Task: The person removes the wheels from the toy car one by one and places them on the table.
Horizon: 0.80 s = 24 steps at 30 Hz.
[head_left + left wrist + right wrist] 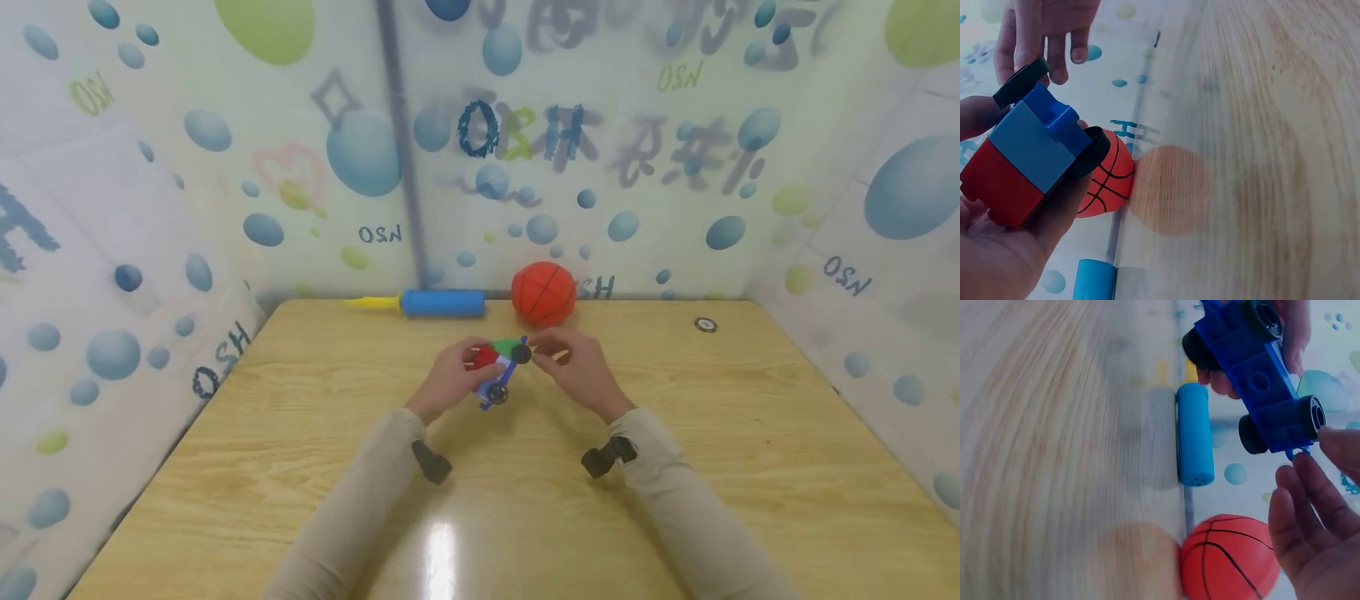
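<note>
My left hand [452,377] grips a toy block car [495,371] above the middle of the table. The car is tilted, with a blue chassis [1260,381], black wheels and red, light blue and green blocks on top. In the left wrist view, its red block [1002,181] lies against the palm. My right hand [581,371] is at the car's far end. In the right wrist view, its thumb meets one wheel [1313,417] and a fingertip meets the small blue hook [1297,452], pinching that end. Its other fingers extend loosely.
A red ball [543,294] with black basketball lines sits at the table's back edge. Left of it lies a blue pump [444,303] with a yellow nozzle [378,303]. Toward the back right is a round black-and-white disc [705,325]. Patterned walls enclose the wooden table [300,433].
</note>
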Available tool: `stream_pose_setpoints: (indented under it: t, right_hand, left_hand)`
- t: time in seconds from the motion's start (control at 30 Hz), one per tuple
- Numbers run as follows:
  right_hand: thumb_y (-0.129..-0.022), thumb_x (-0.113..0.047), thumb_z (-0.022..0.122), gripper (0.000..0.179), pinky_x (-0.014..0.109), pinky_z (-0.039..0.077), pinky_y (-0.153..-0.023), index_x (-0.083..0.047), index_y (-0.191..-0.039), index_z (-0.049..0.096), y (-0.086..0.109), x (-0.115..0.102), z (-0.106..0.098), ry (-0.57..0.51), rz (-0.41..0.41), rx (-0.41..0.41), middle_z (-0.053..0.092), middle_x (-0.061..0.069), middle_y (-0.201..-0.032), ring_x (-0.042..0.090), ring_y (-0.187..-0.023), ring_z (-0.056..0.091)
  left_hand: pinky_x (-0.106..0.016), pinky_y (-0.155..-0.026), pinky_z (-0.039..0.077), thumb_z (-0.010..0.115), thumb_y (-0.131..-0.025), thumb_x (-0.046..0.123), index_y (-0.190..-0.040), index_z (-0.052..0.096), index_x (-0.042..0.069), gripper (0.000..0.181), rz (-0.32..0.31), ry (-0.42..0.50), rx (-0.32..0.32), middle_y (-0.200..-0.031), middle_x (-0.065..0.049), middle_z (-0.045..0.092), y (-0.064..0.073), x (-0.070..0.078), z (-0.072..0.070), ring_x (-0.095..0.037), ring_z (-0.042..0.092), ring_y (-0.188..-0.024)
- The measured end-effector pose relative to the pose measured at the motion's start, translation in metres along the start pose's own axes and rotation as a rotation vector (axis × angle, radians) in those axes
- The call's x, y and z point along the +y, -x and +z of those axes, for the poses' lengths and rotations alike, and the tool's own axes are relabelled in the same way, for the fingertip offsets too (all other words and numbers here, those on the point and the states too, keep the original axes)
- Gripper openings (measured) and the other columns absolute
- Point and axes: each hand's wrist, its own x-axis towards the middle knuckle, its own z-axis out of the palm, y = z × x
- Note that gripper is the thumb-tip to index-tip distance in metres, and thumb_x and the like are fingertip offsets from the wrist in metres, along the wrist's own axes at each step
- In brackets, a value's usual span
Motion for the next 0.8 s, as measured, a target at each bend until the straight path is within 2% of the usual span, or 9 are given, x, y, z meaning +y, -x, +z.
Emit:
stream_pose_setpoints:
  t: [0.13,0.23,0.37,0.47,0.53,0.63,0.7,0.77,0.8]
  right_hand:
    - [-0.093,-0.006,0.069,0.028,0.027,0.057,-0.07,-0.005,-0.121,0.067,0.001,0.006,0.003,-0.19,0.032,-0.05,0.072,0.024,-0.101,0.029,-0.085,0.071]
    - [-0.093,-0.006,0.068,0.031,0.028,0.058,-0.068,-0.002,-0.124,0.065,0.001,0.007,0.004,-0.283,0.059,-0.095,0.068,0.033,-0.1,0.022,-0.078,0.07]
    - [-0.093,-0.005,0.067,0.03,0.028,0.057,-0.068,-0.001,-0.123,0.065,0.001,0.005,0.004,-0.319,0.082,-0.115,0.067,0.034,-0.1,0.012,-0.074,0.067]
    - [-0.093,-0.003,0.067,0.029,0.028,0.057,-0.069,-0.001,-0.122,0.066,0.001,0.003,0.004,-0.324,0.089,-0.118,0.069,0.03,-0.1,0.013,-0.075,0.068]
    - [-0.093,-0.002,0.066,0.029,0.028,0.057,-0.069,-0.002,-0.122,0.066,0.001,0.001,0.004,-0.331,0.093,-0.118,0.071,0.027,-0.101,0.014,-0.077,0.068]
    - [-0.092,-0.002,0.066,0.029,0.028,0.057,-0.071,-0.003,-0.122,0.067,0.001,0.0,0.003,-0.336,0.101,-0.116,0.071,0.024,-0.103,0.017,-0.08,0.068]
    - [-0.092,-0.001,0.066,0.029,0.028,0.057,-0.072,-0.004,-0.122,0.067,0.002,-0.001,0.003,-0.343,0.106,-0.114,0.07,0.023,-0.104,0.017,-0.081,0.067]
    - [-0.092,-0.001,0.066,0.029,0.028,0.057,-0.072,-0.004,-0.122,0.067,0.003,-0.002,0.001,-0.346,0.107,-0.115,0.07,0.022,-0.105,0.017,-0.081,0.067]
    - [-0.093,-0.001,0.066,0.029,0.028,0.057,-0.072,-0.004,-0.122,0.067,0.003,-0.002,0.001,-0.349,0.109,-0.119,0.07,0.022,-0.105,0.017,-0.081,0.067]
  left_hand:
    - [-0.035,-0.083,0.06,0.074,-0.09,0.031,-0.135,0.057,0.015,0.051,-0.011,0.016,0.002,-0.133,-0.015,0.065,0.001,0.001,0.004,-0.031,0.063,-0.12]
    - [-0.036,-0.084,0.06,0.073,-0.091,0.03,-0.135,0.057,0.014,0.049,-0.01,0.025,-0.01,-0.132,-0.016,0.065,0.002,0.002,0.008,-0.031,0.064,-0.12]
    - [-0.032,-0.081,0.059,0.064,-0.098,0.03,-0.134,0.055,0.012,0.041,-0.02,0.117,-0.047,-0.127,-0.018,0.066,0.004,0.005,0.011,-0.025,0.067,-0.108]
    - [-0.029,-0.076,0.056,0.052,-0.103,0.035,-0.136,0.054,0.015,0.039,-0.035,0.229,-0.076,-0.121,-0.016,0.065,0.005,0.008,0.013,-0.02,0.066,-0.095]
    - [-0.03,-0.074,0.056,0.044,-0.105,0.041,-0.14,0.052,0.02,0.041,-0.033,0.282,-0.106,-0.122,-0.013,0.062,0.005,0.009,0.014,-0.018,0.065,-0.093]
    - [-0.037,-0.08,0.06,0.035,-0.108,0.042,-0.147,0.044,0.029,0.042,0.006,0.361,-0.201,-0.132,-0.013,0.058,0.004,0.01,0.015,-0.023,0.066,-0.104]
    - [-0.042,-0.086,0.06,0.03,-0.11,0.04,-0.15,0.038,0.032,0.042,0.04,0.421,-0.27,-0.141,-0.014,0.053,0.003,0.008,0.015,-0.035,0.064,-0.116]
    - [-0.043,-0.09,0.059,0.026,-0.11,0.039,-0.151,0.036,0.033,0.042,0.055,0.471,-0.309,-0.145,-0.014,0.05,0.003,0.006,0.015,-0.039,0.059,-0.123]
    - [-0.041,-0.09,0.058,0.025,-0.11,0.041,-0.151,0.036,0.034,0.042,0.059,0.479,-0.307,-0.145,-0.014,0.049,0.004,0.006,0.016,-0.038,0.059,-0.123]
